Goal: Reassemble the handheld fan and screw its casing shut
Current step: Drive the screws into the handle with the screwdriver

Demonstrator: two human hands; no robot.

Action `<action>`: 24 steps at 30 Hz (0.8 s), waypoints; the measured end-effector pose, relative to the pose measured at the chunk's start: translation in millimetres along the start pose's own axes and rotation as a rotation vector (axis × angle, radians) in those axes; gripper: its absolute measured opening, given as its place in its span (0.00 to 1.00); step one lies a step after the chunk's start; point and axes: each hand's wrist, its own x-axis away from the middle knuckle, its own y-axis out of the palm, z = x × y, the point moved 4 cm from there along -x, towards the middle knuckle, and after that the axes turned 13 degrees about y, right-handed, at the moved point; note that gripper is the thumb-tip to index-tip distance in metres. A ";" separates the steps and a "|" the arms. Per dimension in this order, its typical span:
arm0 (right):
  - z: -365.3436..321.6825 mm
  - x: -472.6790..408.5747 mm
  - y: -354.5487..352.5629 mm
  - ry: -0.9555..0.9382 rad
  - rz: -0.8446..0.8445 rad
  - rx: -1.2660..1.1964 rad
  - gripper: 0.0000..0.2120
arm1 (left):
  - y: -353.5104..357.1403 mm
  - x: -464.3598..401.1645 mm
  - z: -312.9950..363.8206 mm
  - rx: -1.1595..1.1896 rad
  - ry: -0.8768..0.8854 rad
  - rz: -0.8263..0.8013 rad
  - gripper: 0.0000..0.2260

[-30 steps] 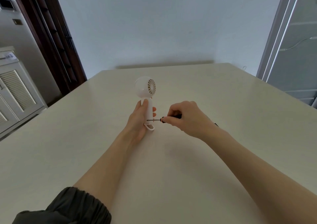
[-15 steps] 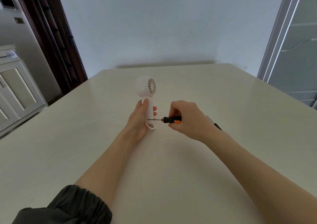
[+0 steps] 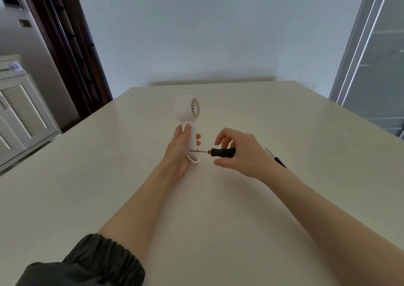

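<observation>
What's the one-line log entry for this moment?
step: screwing casing | left hand: grips fan handle | right hand: holds screwdriver | tip: at lower handle | second tool: on table behind right wrist

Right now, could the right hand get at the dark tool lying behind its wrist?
Probably, though not at once: the dark tool lies close behind the wrist of the right hand, but that hand holds the screwdriver against the fan and would have to free itself first.

You work in a home interior: a cream table point(image 3: 284, 198) stands against a plain wall point(image 3: 207, 34). Note the white louvred cabinet point(image 3: 21, 110), dark wooden door frame point(image 3: 72, 45) and glazed door point(image 3: 376, 56).
</observation>
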 end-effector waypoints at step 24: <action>-0.9 3.5 -3.8 0.070 -0.014 -0.128 0.15 | -0.8 -2.2 -1.6 -0.028 0.021 -0.006 0.10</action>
